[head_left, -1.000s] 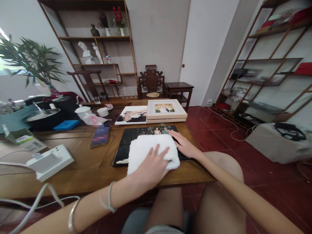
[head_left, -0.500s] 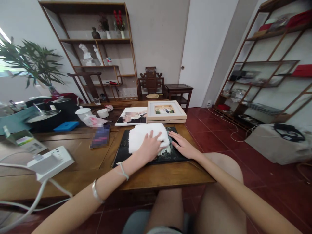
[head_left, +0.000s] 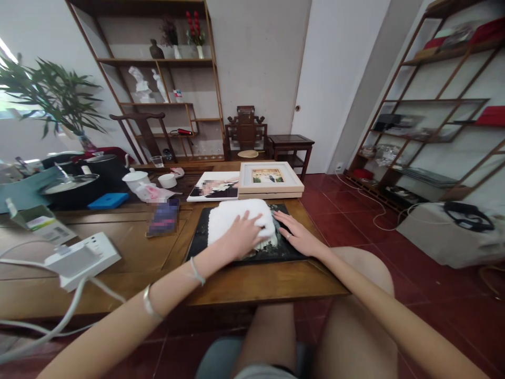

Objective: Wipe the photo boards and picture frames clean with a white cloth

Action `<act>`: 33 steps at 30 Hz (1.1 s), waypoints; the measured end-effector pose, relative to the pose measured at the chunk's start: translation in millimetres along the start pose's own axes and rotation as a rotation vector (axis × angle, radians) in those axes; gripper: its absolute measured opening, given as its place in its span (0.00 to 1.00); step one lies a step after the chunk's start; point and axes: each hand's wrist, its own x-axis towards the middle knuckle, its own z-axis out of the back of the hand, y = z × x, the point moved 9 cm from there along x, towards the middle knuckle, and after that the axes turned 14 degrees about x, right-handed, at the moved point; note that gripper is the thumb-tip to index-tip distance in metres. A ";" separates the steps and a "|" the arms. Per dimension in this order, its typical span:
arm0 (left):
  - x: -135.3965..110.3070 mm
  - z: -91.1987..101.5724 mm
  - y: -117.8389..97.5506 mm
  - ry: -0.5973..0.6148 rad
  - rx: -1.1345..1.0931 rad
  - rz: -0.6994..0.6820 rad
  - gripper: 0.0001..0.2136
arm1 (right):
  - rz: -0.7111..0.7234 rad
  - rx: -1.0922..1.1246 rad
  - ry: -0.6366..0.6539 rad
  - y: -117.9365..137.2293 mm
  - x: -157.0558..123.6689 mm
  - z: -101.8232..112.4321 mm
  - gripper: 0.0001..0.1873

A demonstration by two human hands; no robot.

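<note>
My left hand (head_left: 241,238) lies on a folded white towel (head_left: 221,220), pressing it from above with the fingers spread. Under the towel is a dark, flat picture panel (head_left: 282,255) with pale patches, lying near the table's front edge; the towel hides much of it. At the panel's right side rests my right hand (head_left: 298,237), fingers extended and flat, touching its surface. Just behind the panel are a white-framed picture (head_left: 272,190), atop what looks like another frame, and a print (head_left: 209,190) lying flat beside it.
The wooden table (head_left: 252,287) ends close before my legs. To the left are a white power strip (head_left: 92,258) with cables, an opened small box (head_left: 39,223), a blue box (head_left: 108,200), a dark pan (head_left: 71,192), a white lidded cup (head_left: 135,180) and a blurred phone-like item (head_left: 163,218).
My left forearm has shifted slightly to the left, while the hand stays on the towel. The right hand and the panel look nearly unmoved. The view has tilted a little.
</note>
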 end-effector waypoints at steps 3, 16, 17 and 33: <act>22.6 -12.2 32.3 0.004 0.006 0.051 0.16 | -0.003 -0.013 0.000 2.0 0.0 0.1 0.24; -60.4 20.2 -76.2 -0.015 0.026 -0.036 0.11 | 0.015 0.009 0.006 0.3 -1.8 -0.9 0.24; -63.3 21.2 -79.5 -0.036 0.026 -0.036 0.11 | 0.020 0.009 0.007 0.9 -2.1 -0.8 0.24; 1.2 -10.9 32.6 -0.009 -0.007 0.034 0.16 | -0.036 -0.022 -0.005 3.6 -1.6 -0.5 0.24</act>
